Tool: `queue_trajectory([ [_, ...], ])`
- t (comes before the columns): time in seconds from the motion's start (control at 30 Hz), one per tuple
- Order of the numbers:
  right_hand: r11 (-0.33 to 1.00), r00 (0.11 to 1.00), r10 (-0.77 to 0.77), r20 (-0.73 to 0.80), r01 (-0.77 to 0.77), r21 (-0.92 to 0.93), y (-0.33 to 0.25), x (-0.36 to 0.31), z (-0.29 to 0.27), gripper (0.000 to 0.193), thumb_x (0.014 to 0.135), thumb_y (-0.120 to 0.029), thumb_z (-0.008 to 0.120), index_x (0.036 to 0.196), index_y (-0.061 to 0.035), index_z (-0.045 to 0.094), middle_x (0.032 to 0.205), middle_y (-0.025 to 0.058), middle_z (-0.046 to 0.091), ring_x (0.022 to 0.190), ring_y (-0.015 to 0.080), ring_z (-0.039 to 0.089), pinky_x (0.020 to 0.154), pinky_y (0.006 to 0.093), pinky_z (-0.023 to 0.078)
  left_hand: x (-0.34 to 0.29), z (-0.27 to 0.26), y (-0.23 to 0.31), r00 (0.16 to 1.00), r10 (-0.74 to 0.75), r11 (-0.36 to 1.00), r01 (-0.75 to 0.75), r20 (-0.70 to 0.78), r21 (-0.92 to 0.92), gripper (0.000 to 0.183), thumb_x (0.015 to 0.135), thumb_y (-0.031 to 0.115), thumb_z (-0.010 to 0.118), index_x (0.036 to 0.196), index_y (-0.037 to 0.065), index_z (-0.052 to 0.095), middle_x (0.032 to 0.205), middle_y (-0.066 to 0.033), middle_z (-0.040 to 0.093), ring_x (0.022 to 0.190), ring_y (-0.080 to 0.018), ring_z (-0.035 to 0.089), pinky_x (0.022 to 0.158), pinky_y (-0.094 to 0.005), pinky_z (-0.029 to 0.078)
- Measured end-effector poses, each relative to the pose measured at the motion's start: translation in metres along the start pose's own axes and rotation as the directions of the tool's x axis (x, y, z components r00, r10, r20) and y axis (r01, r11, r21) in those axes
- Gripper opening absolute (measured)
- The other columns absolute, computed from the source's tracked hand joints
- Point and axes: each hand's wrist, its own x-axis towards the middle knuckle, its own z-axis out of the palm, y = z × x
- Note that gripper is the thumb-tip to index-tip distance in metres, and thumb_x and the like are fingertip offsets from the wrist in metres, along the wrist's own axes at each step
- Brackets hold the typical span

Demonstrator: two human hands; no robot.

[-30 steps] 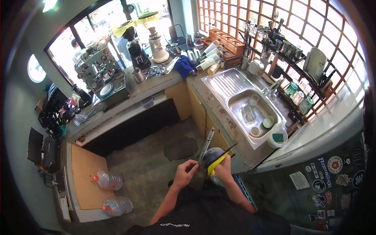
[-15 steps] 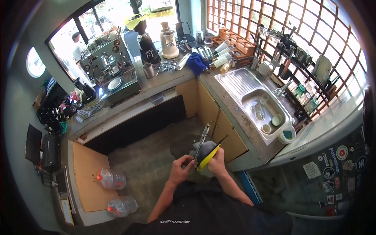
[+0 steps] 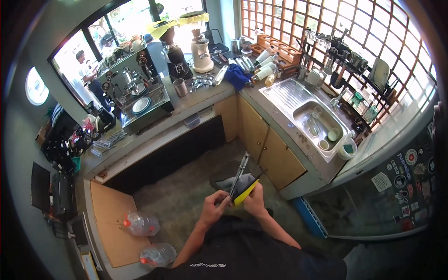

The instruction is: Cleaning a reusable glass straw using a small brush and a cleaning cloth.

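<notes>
In front of my body, my left hand (image 3: 215,206) is closed with thumb and fingers on the lower end of a slim metal rail (image 3: 241,169), which looks like a drawer slide and points up and away. Beside it, my right hand (image 3: 255,201) grips a yellow-and-black tool (image 3: 246,192) with a thin dark shaft; its exact kind is unclear. The tool lies slanted close to the rail's lower part, and I cannot tell whether they touch. Below them, near the floor, a grey shape (image 3: 226,182) is partly hidden.
Wooden cabinet doors (image 3: 275,147) stand just beyond my right hand, under a steel sink (image 3: 298,114) holding cups. A counter with an espresso machine (image 3: 140,100) and grinders (image 3: 177,63) runs along the back. Large plastic bottles (image 3: 142,224) stand at left. A person (image 3: 84,67) is outside the window.
The view has shifted slightly, so the room's contents sit a little differently. Both hands keep their hold on the rail and the yellow tool, with only slight movement.
</notes>
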Motion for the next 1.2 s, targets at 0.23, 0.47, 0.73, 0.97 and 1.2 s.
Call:
queue_trajectory([
  [0.23, 0.999, 0.995, 0.024, -0.092, -0.02, 0.05, 0.022, -0.01, -0.003, 0.022, 0.091, 0.011, 0.056, 0.108, 0.0013, 0.066, 0.1, 0.0046, 0.071, 0.088, 0.0127, 0.069, 0.078, 0.0277, 0.056, 0.0, -0.009, 0.007, 0.998, 0.012, 1.0, -0.011, 0.057, -0.015, 0.01, 0.107, 0.009, 0.064, 0.106, -0.001, 0.068, 0.087, -0.0008, 0.071, 0.083, -0.0072, 0.066, 0.077, -0.0245, 0.052],
  [0.47, 0.994, 0.994, 0.05, -0.099, -0.04, 0.104, 0.018, -0.014, 0.002, 0.019, 0.092, 0.007, 0.059, 0.11, 0.0019, 0.066, 0.104, 0.0061, 0.072, 0.09, 0.0135, 0.07, 0.08, 0.029, 0.057, -0.006, -0.006, 0.003, 0.997, -0.001, 0.996, 0.008, 0.075, -0.09, 0.011, 0.108, 0.008, 0.063, 0.111, -0.001, 0.068, 0.09, -0.0007, 0.069, 0.087, -0.0073, 0.066, 0.083, -0.0242, 0.052],
  [0.73, 0.993, 0.98, -0.09, -0.178, 0.076, -0.085, 0.016, -0.016, -0.004, 0.023, 0.087, 0.009, 0.067, 0.109, 0.0033, 0.069, 0.093, 0.0028, 0.072, 0.085, 0.0109, 0.07, 0.081, 0.0276, 0.056, 0.012, 0.005, 0.007, 0.988, -0.002, 0.993, 0.021, 0.156, -0.12, 0.008, 0.109, 0.008, 0.061, 0.108, 0.0, 0.064, 0.09, -0.0009, 0.069, 0.087, -0.0075, 0.066, 0.082, -0.0247, 0.052],
  [0.97, 0.994, 0.991, -0.067, -0.116, 0.056, -0.092, 0.008, -0.007, -0.01, 0.02, 0.087, 0.007, 0.067, 0.106, 0.0022, 0.07, 0.089, 0.0016, 0.071, 0.083, 0.0113, 0.069, 0.081, 0.0275, 0.056, 0.012, 0.014, 0.013, 0.992, 0.001, 0.988, 0.019, 0.127, -0.153, 0.009, 0.109, 0.009, 0.062, 0.107, 0.0, 0.062, 0.09, -0.0011, 0.069, 0.087, -0.0079, 0.066, 0.08, -0.0244, 0.052],
  [1.2, 0.925, 0.986, -0.155, 0.068, 0.169, -0.34, 0.031, -0.012, -0.005, 0.012, 0.083, 0.005, 0.072, 0.088, -0.0013, 0.064, 0.089, 0.0023, 0.065, 0.075, 0.0101, 0.06, 0.071, 0.0278, 0.051, 0.005, 0.002, 0.008, 0.996, -0.042, 0.98, 0.056, 0.077, -0.192, 0.01, 0.109, 0.009, 0.061, 0.103, 0.001, 0.062, 0.091, -0.0005, 0.069, 0.086, -0.0066, 0.065, 0.08, -0.0236, 0.052],
])
